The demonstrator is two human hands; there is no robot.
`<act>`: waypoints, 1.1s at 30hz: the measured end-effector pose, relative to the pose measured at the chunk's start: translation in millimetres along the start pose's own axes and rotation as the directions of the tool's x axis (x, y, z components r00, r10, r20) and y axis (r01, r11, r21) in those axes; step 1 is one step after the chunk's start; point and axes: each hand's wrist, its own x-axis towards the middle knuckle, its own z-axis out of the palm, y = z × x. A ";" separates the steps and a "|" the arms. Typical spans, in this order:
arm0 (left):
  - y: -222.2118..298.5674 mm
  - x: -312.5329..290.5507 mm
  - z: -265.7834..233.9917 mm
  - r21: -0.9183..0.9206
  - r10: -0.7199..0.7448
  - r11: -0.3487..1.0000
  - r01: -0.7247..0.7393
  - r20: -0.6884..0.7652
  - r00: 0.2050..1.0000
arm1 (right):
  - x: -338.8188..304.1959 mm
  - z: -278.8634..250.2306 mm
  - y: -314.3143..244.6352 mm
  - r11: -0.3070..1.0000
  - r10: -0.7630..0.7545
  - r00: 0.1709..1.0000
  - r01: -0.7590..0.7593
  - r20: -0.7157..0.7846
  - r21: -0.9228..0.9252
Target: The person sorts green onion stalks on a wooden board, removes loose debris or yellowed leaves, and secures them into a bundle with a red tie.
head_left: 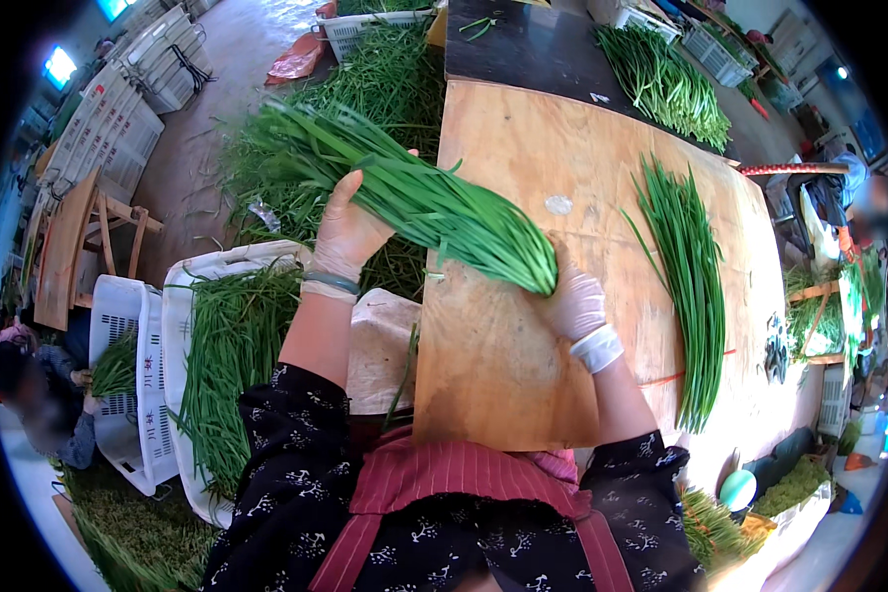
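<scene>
A thick bundle of green garlic chives is held up between my two hands, slanting over the left edge of a wooden board. My left hand, in a thin clear glove with a bracelet at the wrist, is closed around the bundle's leafy middle from below. My right hand, also gloved, is wrapped about the pale stem end; its fingertips are partly hidden behind the stems. The loose leaf tips spread out to the upper left and look slightly blurred. Another bunch of garlic chives lies on the right of the board.
A white crate full of chives stands left of me, with a heap of greens beyond. A dark tabletop adjoins the board; more greens lie there. At far left a co-worker handles greens by a white basket.
</scene>
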 end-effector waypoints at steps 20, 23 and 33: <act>2.9 -56.7 12.8 0.513 0.301 0.858 -0.023 -0.466 0.832 | 149.7 -58.1 -33.6 0.909 -0.041 0.998 0.015 -0.053 -0.417; -27.6 -51.8 44.3 0.449 0.095 0.890 0.081 -0.356 0.930 | 141.9 -68.9 -21.2 0.994 0.106 0.994 -0.105 0.018 -0.021; -139.6 -58.7 58.9 -0.044 -0.499 0.863 0.504 -0.235 0.834 | 5.2 -48.4 -2.1 0.117 0.093 0.632 -0.774 0.769 0.622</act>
